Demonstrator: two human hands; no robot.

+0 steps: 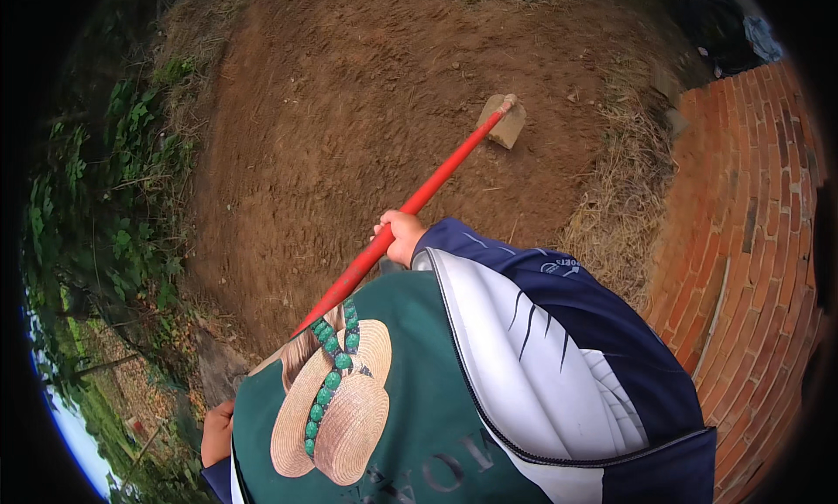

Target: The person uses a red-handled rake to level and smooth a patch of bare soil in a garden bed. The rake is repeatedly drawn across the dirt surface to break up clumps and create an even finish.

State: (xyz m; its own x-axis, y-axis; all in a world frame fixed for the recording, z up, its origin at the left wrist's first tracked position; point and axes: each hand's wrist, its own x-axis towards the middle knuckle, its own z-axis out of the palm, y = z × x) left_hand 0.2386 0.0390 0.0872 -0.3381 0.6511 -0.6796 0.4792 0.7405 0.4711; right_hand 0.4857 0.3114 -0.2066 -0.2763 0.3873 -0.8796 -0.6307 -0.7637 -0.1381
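Note:
My right hand grips the red handle of a hoe around its middle. The handle slants from the upper right down to the lower left, where my green shirt hides its end. A soil-coated metal blade is at the far end, over bare brown soil; whether it touches the ground is hard to tell. At the lower left, my left hand shows beside the shirt's edge. Its fingers are mostly hidden behind the shirt, so what it holds cannot be seen.
A brick wall runs along the right, with dry straw at its foot. Leafy vines border the left. Dark coiled tubing and a blue crumpled item lie at the upper right.

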